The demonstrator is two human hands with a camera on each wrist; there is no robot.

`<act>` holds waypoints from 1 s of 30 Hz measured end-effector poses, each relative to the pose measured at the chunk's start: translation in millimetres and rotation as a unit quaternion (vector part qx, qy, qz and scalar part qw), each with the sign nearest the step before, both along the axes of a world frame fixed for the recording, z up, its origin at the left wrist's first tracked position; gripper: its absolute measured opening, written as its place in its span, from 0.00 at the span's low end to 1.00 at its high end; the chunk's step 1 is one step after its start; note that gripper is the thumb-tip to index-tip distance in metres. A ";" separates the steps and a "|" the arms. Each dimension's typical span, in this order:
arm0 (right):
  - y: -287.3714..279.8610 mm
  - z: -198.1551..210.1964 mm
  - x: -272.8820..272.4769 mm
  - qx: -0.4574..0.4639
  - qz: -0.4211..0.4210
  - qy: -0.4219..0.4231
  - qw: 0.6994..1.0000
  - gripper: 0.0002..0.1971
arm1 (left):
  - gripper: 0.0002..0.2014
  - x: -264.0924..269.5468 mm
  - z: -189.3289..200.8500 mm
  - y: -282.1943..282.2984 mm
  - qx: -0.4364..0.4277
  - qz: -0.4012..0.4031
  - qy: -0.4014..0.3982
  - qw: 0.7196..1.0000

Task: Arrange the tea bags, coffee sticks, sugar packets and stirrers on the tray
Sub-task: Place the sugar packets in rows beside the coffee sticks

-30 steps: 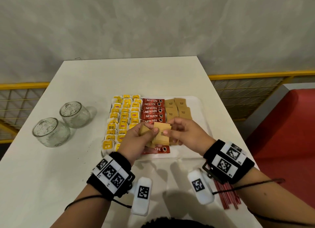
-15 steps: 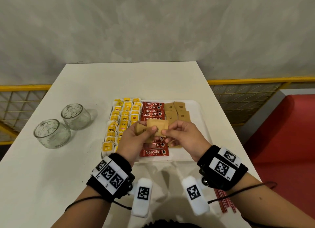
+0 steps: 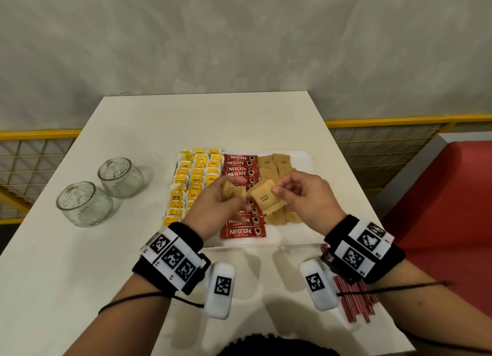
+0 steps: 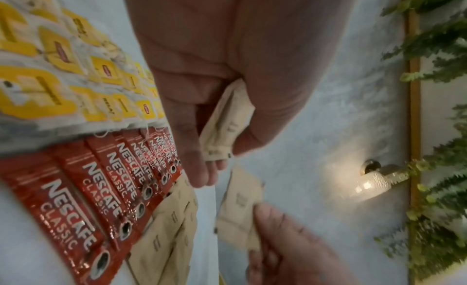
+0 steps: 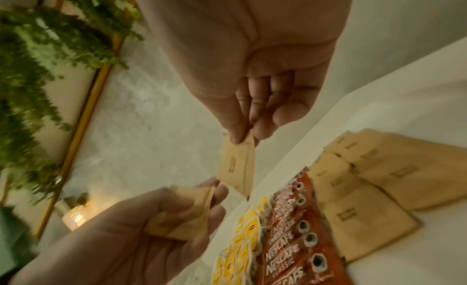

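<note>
Sugar step in hand. Right hand (image 3: 300,196) pinches single sugar packet (image 3: 265,197) above tray (image 3: 306,169); left hand (image 3: 215,209) grip clasps spare packets (image 3: 231,192). Next, likely: lay single in brown rows, tray's right part.

White tray (image 3: 300,238) on bench: yellow tea bags (image 3: 195,177) left, red coffee sticks (image 3: 243,169) mid, brown sugar pkts (image 3: 277,164) right. One sugar pkt (image 3: 265,200) held above tray. Red stirrers (image 3: 356,299) off tray, near-right.
</note>
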State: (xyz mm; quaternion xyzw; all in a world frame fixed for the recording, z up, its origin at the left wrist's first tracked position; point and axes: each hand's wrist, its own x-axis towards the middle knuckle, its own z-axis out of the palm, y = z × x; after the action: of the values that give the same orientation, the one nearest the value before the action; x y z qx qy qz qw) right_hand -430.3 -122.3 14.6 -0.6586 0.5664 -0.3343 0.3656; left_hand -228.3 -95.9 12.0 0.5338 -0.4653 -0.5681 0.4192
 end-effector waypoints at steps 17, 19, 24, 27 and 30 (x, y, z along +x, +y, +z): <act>18.6 -58.3 -22.2 0.210 -0.087 -0.022 0.974 0.05 | 0.12 40.7 -17.2 14.5 0.049 0.128 0.052 0.989; 19.5 -59.2 -22.1 0.208 -0.086 -0.009 0.974 0.06 | 0.14 40.8 -17.9 15.5 0.056 0.123 0.051 0.989; 22.0 -40.8 -21.5 0.098 -0.073 0.168 0.978 0.09 | 0.20 35.0 -18.5 16.3 0.074 0.094 0.055 0.991; 20.7 -10.9 -10.7 0.035 -0.043 0.081 0.995 0.11 | 0.20 26.0 -17.4 16.8 0.079 0.061 0.040 0.994; 18.1 10.8 5.9 0.012 0.034 0.022 0.999 0.16 | 0.21 13.2 -14.7 17.9 0.066 0.015 0.013 0.998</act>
State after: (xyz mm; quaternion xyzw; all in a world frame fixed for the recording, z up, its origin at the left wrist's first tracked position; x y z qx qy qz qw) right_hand -424.3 -104.2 25.4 -0.6805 0.5556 -0.3002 0.3716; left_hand -215.0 -78.0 -2.7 0.5599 -0.4136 -0.5981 0.3971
